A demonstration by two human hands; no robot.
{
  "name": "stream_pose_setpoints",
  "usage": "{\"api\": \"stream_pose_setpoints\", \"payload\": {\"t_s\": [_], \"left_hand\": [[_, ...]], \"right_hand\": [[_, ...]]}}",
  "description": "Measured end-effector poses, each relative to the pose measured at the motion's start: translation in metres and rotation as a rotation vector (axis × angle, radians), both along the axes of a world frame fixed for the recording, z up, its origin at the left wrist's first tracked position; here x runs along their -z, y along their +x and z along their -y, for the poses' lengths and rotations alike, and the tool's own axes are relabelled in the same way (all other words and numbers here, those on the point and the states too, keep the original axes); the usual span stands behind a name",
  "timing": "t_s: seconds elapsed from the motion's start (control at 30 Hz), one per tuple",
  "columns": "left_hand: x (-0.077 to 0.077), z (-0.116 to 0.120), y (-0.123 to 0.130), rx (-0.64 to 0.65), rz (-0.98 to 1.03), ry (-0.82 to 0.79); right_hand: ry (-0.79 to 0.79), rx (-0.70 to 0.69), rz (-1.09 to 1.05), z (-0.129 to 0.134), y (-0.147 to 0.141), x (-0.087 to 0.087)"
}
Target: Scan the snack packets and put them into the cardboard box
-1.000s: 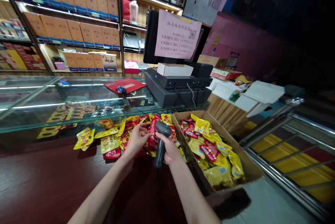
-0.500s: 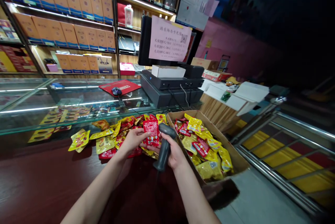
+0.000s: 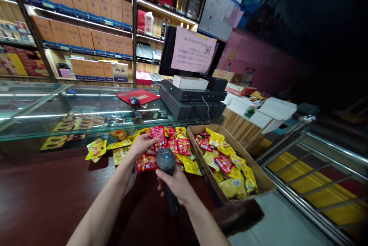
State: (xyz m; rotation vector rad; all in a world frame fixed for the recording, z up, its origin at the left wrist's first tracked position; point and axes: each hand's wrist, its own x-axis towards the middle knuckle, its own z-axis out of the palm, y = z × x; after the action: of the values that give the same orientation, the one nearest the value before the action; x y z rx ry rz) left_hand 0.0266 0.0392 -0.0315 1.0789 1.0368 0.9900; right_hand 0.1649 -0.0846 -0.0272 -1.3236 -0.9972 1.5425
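Note:
Between the thumb and fingers of my left hand is a red snack packet, held upright above the pile. My right hand is wrapped round the grip of a dark barcode scanner, whose head points forward at the packet and shows a small blue light. Red and yellow snack packets lie heaped on the dark red counter beyond both hands. To the right of the pile, an open cardboard box holds more packets of the same kinds.
A glass display counter runs behind the pile. On it stand a monitor with a pink paper sign, a dark till and a mouse on a red mat. Metal railings are at right; boxed goods fill the back shelves.
The scanner has turned to face the packet and come lower and nearer me, away from the left hand. The red packet has moved slightly left and up. The view has shifted a little.

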Motion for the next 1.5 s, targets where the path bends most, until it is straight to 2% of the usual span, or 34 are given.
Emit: {"api": "stream_pose_setpoints", "payload": {"t_s": [0.27,0.67,0.77,0.9,0.97,1.07,1.2,1.33,1.5], "left_hand": [[-0.004,0.001,-0.003,0.014,-0.014,-0.007],[0.001,-0.003,-0.007,0.012,-0.03,0.042],[-0.002,-0.001,-0.007,0.028,-0.037,0.023],[-0.004,0.004,-0.004,0.086,-0.043,0.016],[-0.004,0.006,0.0,0.133,-0.074,0.017],[-0.005,0.012,0.008,0.26,-0.071,-0.033],[-0.014,0.023,0.022,0.433,0.159,-0.151],[-0.023,0.033,0.035,0.52,0.381,-0.255],[-0.045,0.038,0.064,0.603,0.442,-0.273]], "right_hand": [[0.0,-0.006,0.018,0.0,-0.011,-0.006],[0.004,-0.022,0.027,0.001,-0.009,-0.004],[0.052,0.028,0.006,-0.001,-0.003,-0.003],[0.19,0.211,0.033,-0.012,0.015,-0.004],[0.173,0.272,-0.009,-0.018,0.025,-0.006],[0.09,0.291,-0.157,-0.024,0.04,-0.009],[0.041,0.318,-0.283,-0.025,0.056,-0.011],[0.042,0.341,-0.335,-0.025,0.072,-0.012],[0.112,0.387,-0.352,-0.023,0.102,-0.03]]}}
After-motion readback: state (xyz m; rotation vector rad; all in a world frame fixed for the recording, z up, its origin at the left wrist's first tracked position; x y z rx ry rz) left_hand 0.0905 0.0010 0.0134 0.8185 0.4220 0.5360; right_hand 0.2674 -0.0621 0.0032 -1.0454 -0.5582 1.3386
